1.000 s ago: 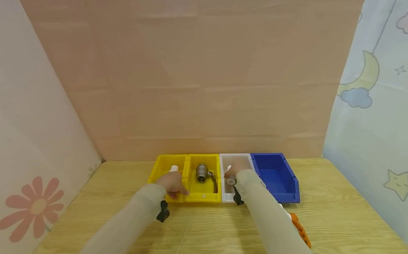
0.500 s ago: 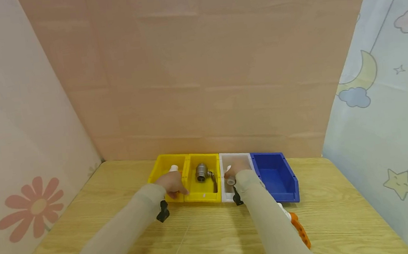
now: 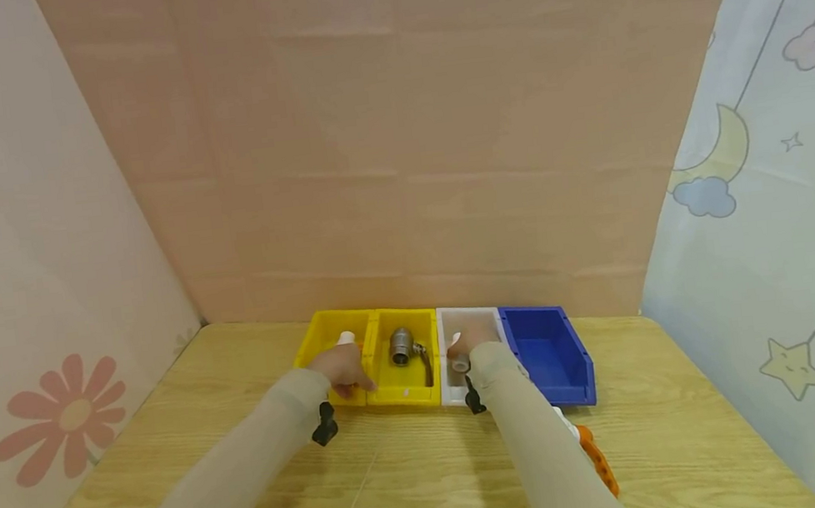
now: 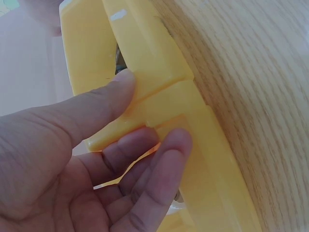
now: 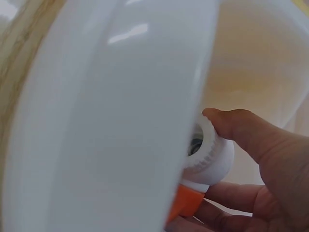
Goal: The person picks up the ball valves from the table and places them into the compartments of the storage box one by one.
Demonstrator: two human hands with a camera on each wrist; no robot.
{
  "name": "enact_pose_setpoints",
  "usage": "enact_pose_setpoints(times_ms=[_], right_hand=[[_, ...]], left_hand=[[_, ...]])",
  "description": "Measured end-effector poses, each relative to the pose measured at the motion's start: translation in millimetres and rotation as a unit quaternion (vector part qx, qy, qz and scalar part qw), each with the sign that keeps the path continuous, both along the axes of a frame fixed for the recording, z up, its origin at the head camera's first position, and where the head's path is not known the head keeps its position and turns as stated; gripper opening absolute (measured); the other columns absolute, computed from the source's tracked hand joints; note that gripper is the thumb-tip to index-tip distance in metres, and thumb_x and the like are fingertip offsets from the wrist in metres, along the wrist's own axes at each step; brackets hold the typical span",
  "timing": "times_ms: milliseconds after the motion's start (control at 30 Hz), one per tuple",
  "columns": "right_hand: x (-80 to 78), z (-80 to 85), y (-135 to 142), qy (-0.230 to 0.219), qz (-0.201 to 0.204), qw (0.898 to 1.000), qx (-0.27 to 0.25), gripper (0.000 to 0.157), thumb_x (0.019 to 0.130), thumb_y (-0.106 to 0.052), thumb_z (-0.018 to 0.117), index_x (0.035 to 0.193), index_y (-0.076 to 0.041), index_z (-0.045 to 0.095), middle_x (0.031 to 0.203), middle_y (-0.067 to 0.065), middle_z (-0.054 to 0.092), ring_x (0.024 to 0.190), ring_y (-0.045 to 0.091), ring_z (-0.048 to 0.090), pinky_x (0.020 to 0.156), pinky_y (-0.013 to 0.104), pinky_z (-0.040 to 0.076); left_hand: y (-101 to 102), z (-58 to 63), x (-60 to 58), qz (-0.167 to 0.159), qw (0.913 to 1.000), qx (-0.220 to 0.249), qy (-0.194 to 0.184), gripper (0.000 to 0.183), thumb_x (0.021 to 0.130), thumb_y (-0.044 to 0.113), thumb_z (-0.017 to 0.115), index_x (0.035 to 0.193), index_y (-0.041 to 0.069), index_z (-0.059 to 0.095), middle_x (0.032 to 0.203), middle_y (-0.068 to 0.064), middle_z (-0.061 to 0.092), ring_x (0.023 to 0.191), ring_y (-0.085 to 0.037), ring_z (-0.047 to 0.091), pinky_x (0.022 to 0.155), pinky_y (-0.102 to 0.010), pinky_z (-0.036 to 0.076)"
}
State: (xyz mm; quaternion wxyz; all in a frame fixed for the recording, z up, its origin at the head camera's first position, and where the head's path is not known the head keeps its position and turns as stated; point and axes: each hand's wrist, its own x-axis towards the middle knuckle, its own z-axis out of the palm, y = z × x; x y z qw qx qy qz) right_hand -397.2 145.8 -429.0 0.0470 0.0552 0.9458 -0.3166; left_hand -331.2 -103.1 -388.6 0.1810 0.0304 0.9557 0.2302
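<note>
My left hand [image 3: 341, 366] is at the leftmost yellow bin [image 3: 324, 320]. Its thumb and fingers pinch the adjoining walls between this bin and the second yellow bin [image 4: 159, 43], thumb on one side, fingers on the other. A white object [image 3: 346, 338] shows beyond that hand. Inside the white bin [image 5: 130, 111], my right hand [image 3: 475, 334] grips a white plastic valve [image 5: 219, 159] with a ribbed collar and an orange part [image 5: 186, 202]; the bin wall hides some of it. A metal ball valve [image 3: 401, 347] with a lever lies in the second yellow bin.
A blue bin [image 3: 543, 356] ends the row on the right. Partly under the right forearm, a white object with an orange handle [image 3: 599, 460] lies on the wooden table [image 3: 404, 489]. A pink-brown backdrop [image 3: 397, 163] rises behind the bins.
Both hands keep their places and holds. The head view has shifted very slightly.
</note>
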Motion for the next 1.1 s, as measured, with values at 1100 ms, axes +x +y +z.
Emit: enact_pose_setpoints(times_ms=[1100], right_hand=[[-10.8,-7.8,6.7,-0.04,0.054,0.997,0.044,0.036,0.082,-0.025,0.075,0.106,0.001,0.069,0.108,0.014,0.066,0.09,0.025,0.058,0.081,0.039,0.054]], left_hand=[[0.8,0.9,0.4,0.002,1.0,-0.005,-0.002,0.037,0.08,0.025,0.08,0.105,0.003,0.063,0.071,-0.003,0.054,0.056,-0.016,0.061,0.057,-0.027,0.057]])
